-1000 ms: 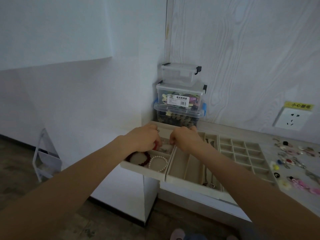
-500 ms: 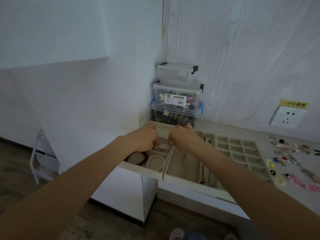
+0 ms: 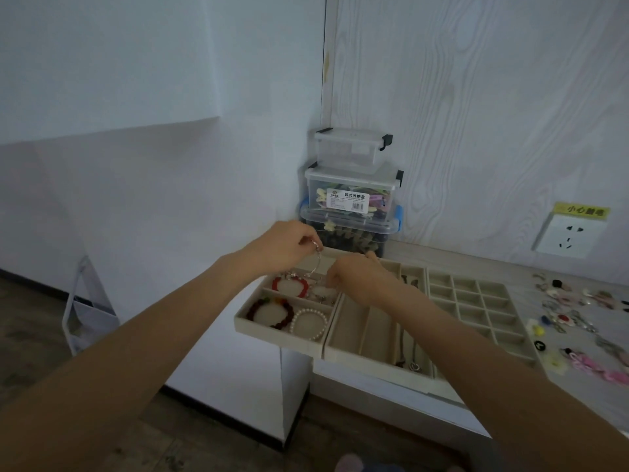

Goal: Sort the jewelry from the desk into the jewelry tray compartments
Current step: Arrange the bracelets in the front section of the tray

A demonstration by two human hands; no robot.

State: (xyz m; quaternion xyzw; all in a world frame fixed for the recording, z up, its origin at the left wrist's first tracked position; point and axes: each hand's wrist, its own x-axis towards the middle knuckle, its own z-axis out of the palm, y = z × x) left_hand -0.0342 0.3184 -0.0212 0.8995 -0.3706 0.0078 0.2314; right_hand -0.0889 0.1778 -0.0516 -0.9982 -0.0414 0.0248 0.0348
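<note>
Pinching the thin silver bracelet at its clasp, your left hand lifts it above the back compartments of the jewelry tray. Your right hand pinches its lower end. It looks light, limp and easy to tangle, so hold the ends. More jewelry waits on the tabletop.

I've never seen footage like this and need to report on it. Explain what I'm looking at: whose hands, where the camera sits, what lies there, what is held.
No machine: a person's two bare hands, filmed by a camera worn on the head, looking forward and down. The left hand pinches a thin silver bracelet above the bracelet tray; the right hand pinches it lower down. That tray holds a red bracelet, a dark bead bracelet and a pearl bracelet. Unsorted jewelry lies on the desk at right.
</note>
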